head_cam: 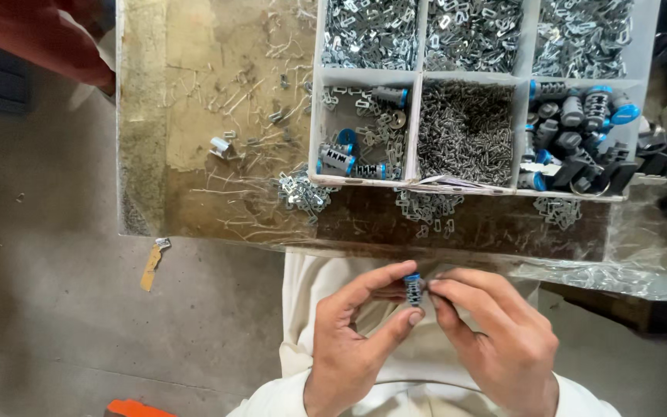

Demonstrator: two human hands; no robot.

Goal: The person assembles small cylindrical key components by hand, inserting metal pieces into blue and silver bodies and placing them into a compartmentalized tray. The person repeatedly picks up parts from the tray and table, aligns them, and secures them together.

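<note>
Both hands meet over the lap, just below the counter [194, 154] edge. The left hand [349, 340] pinches a small blue-capped cylinder [412, 289] upright, its grip closed thumb to forefinger. The right hand's [496, 340] fingertips [435, 287] close on the cylinder's side; the tray [418, 93] of parts sits above.

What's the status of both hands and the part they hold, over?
Left hand and right hand both pinch small blue-capped cylinder upright over lap. Divided parts tray on bench ahead, untouched. Nothing between hands and tray.
</note>
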